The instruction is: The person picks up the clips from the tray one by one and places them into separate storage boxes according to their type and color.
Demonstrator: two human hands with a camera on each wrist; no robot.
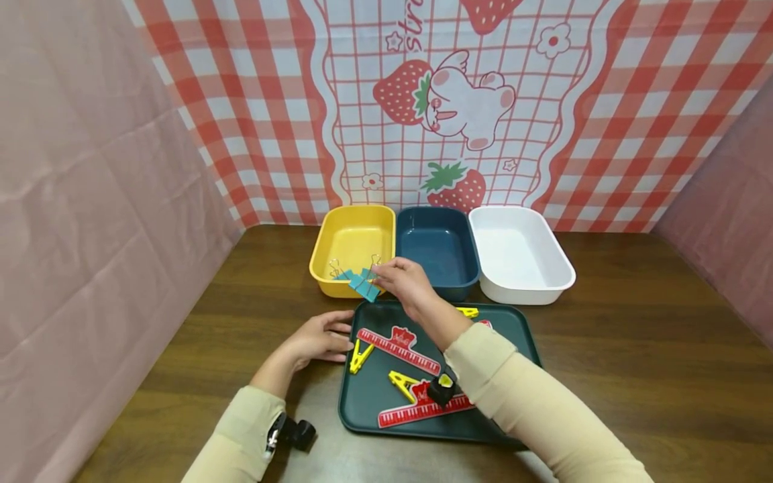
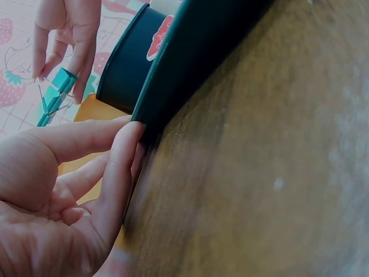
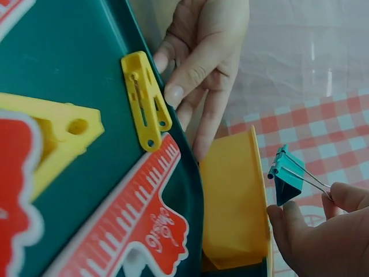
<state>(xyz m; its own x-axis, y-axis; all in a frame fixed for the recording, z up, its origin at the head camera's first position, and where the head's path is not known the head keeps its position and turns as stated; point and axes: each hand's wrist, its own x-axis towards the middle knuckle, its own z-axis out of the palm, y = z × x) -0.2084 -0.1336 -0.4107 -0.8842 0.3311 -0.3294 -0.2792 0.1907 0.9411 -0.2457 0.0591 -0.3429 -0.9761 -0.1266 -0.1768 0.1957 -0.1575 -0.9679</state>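
Curtained tabletop booth: strawberry-print backdrop, pink side drapes, wood-grain table.

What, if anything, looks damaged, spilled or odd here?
Nothing looks damaged or spilled, and the teal binder clip in the right hand seems intact. One oddity: the lettering on the backdrop runs sideways, as if hung turned.

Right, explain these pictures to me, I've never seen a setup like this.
There's no machine here, just a person's two bare hands. The wide picture comes from a head-worn camera, the other two from wrist cameras. On the wooden table sits a green tray with yellow clips and red piano-patterned clips; behind it stand a yellow bin, a blue bin and a white bin. The grip of the right hand holds a teal binder clip near the yellow bin; the left hand touches the tray's rim.
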